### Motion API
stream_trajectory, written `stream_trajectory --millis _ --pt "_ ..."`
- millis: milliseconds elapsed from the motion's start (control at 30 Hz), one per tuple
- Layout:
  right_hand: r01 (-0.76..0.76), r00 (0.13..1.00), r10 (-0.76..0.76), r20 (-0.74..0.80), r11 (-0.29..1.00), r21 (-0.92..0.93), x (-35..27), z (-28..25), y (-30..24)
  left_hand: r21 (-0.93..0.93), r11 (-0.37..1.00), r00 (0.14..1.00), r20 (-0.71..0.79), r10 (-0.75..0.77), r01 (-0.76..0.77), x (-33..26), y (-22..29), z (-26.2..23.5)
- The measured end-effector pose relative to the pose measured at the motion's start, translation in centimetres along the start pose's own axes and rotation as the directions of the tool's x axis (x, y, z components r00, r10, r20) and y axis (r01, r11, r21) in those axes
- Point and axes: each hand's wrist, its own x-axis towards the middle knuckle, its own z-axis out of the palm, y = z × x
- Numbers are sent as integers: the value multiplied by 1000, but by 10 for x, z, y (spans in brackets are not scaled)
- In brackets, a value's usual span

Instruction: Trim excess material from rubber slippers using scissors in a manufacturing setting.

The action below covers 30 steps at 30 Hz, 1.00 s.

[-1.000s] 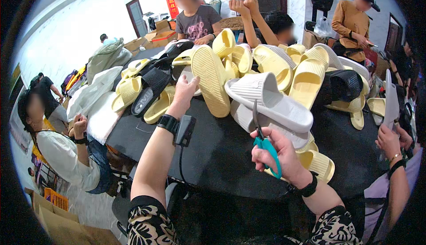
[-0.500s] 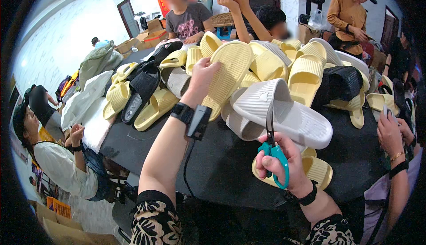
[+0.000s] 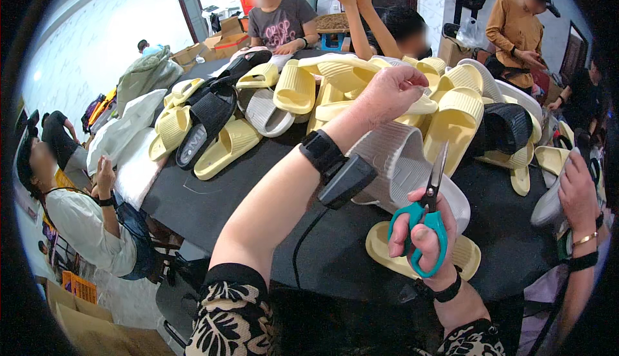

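My right hand (image 3: 425, 240) is closed around teal-handled scissors (image 3: 433, 191), fingers through the loops and blades pointing up, nearly together. Behind the blades rests a light grey slide slipper (image 3: 390, 162) with a ribbed strap, partly covered by my left forearm. My left hand (image 3: 390, 95) hangs over the heap, fingers loosely bent, thumb apart, with no slipper in its grasp. Below it are pale yellow slippers (image 3: 459, 120); what its fingertips touch is hidden. Another yellow slipper (image 3: 380, 246) lies at the near edge, partly behind my right hand.
Black slippers (image 3: 209, 120) and more yellow ones (image 3: 229, 149) lie leftward on the dark table (image 3: 213, 207), beside white plastic sheeting (image 3: 132, 124). Another person's hand (image 3: 577, 188) holds a grey slipper at the right. Several people surround the table. A black cable (image 3: 296, 253) hangs from my left wrist.
My left hand has let go of the yellow slipper and moved right over the heap. The scissors have shifted right and away from the grey slipper's strap.
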Motion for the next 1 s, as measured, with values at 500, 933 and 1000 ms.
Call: stream_trajectory --millis 500,933,1000 --pt "-43 998 44 42 999 -29 -1 -1 0 791 608 995 -98 21 65 -25 -43 -144" --pt "-35 992 20 128 993 115 -1 -9 17 969 223 968 -53 -245 109 -72 -142 -200" --pt "-114 980 109 169 993 22 0 -12 17 991 121 941 -3 -339 47 -76 -153 -220"
